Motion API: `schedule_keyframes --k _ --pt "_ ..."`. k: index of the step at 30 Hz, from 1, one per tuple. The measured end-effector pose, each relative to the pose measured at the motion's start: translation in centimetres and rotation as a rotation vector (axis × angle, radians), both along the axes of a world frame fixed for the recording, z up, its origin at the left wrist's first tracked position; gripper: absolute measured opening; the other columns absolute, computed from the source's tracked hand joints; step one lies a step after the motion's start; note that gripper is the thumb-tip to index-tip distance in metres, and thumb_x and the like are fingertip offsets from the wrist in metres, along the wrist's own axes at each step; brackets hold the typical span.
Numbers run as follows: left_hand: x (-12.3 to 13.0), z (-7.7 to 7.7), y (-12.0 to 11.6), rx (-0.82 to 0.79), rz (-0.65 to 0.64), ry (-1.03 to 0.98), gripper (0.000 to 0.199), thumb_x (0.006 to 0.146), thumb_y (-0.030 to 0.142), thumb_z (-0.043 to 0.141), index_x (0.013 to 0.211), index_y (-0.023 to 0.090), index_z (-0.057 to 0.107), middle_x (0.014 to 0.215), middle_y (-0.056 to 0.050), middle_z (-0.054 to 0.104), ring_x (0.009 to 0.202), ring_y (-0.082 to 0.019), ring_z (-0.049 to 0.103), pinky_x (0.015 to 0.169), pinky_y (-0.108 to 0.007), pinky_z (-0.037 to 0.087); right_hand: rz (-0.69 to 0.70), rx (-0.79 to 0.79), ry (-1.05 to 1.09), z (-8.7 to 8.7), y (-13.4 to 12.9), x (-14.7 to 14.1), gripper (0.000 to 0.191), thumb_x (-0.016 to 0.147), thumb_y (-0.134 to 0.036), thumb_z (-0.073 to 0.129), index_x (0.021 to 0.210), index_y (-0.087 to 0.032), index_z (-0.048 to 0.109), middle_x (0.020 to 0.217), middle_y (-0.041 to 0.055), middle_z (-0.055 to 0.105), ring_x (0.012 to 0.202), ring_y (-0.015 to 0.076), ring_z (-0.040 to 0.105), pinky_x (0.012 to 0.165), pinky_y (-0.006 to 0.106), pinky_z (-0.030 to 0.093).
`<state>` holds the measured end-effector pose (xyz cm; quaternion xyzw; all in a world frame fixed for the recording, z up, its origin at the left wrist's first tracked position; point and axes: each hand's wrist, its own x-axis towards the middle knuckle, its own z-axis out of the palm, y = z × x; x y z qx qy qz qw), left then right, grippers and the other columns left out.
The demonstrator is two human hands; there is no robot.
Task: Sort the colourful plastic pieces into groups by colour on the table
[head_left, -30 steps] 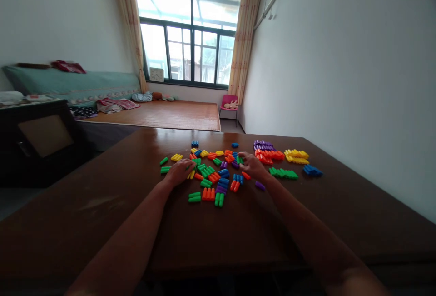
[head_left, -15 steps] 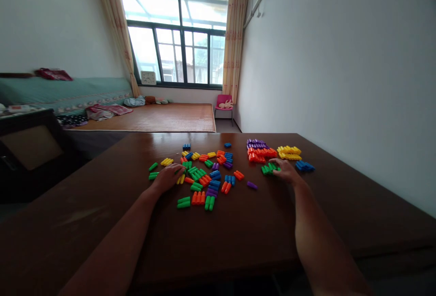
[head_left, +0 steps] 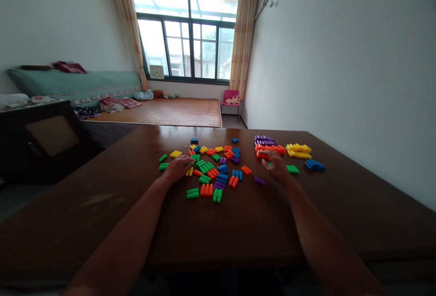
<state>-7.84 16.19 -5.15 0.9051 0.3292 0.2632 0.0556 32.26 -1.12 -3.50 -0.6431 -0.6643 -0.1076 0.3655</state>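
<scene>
Loose plastic pieces in green, orange, blue, yellow and purple lie scattered mid-table. At their left edge my left hand (head_left: 179,168) rests with fingers bent over green and yellow pieces (head_left: 189,172); whether it grips one is hidden. My right hand (head_left: 276,165) is just in front of the orange rows (head_left: 270,150), fingers spread, with a bit of green showing beside the fingertips. Right of that hand lies a green group (head_left: 293,169). Purple rows (head_left: 265,140) sit behind the orange ones, yellow rows (head_left: 299,150) to their right, and a blue group (head_left: 315,165) further right.
The brown table (head_left: 238,228) fills the foreground. A single purple piece (head_left: 259,180) lies between the scattered pieces and my right hand. Beyond the table are a bed (head_left: 177,112), a pink chair (head_left: 231,97) and a dark cabinet (head_left: 51,127) at left.
My right hand has moved left off the green group, part of which now shows to its right. The view has shifted slightly. My left hand stays by the same pieces.
</scene>
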Motion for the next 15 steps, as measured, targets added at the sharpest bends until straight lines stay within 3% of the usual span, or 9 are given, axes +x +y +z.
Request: schedule_keyframes --k 3,5,9,15 --pt "0.1 -0.2 0.1 -0.005 -0.018 -0.009 0.034 0.092 0.041 0.040 0.095 0.023 0.069 0.101 -0.006 0.070 0.098 -0.021 0.062 0.091 -0.035 0.047 0.310 -0.088 -0.037 0.1 0.9 -5.3 0.038 0.082 -0.015 0.048 0.116 -0.023 0.063 0.111 0.0057 0.067 0.105 0.0210 0.057 0.093 0.038 0.047" --pt "0.0 -0.2 0.0 -0.004 -0.028 -0.011 0.033 0.092 0.040 0.041 0.095 0.023 0.069 0.101 -0.006 0.070 0.099 -0.021 0.061 0.091 -0.034 0.047 0.428 -0.140 -0.084 -0.1 1.2 -8.1 0.040 0.083 -0.012 0.046 0.118 -0.024 0.062 0.114 0.0049 0.066 0.109 0.0207 0.056 0.094 0.038 0.046" --pt "0.0 -0.1 -0.1 0.009 -0.032 0.001 0.031 0.093 0.038 0.041 0.095 0.023 0.068 0.101 -0.006 0.069 0.099 -0.021 0.061 0.091 -0.034 0.046 0.467 -0.187 -0.143 -0.4 1.4 -11.1 0.037 0.089 -0.017 0.045 0.123 -0.025 0.060 0.116 0.0055 0.066 0.110 0.0198 0.055 0.095 0.038 0.045" --pt "0.2 -0.2 -0.1 0.022 -0.049 0.016 0.032 0.093 0.037 0.040 0.096 0.022 0.068 0.102 -0.007 0.069 0.097 -0.021 0.061 0.090 -0.034 0.046 0.423 -0.258 -0.248 -0.7 1.4 -12.0 0.028 0.091 -0.028 0.050 0.116 -0.029 0.063 0.121 0.0041 0.064 0.109 0.0204 0.054 0.092 0.038 0.043"
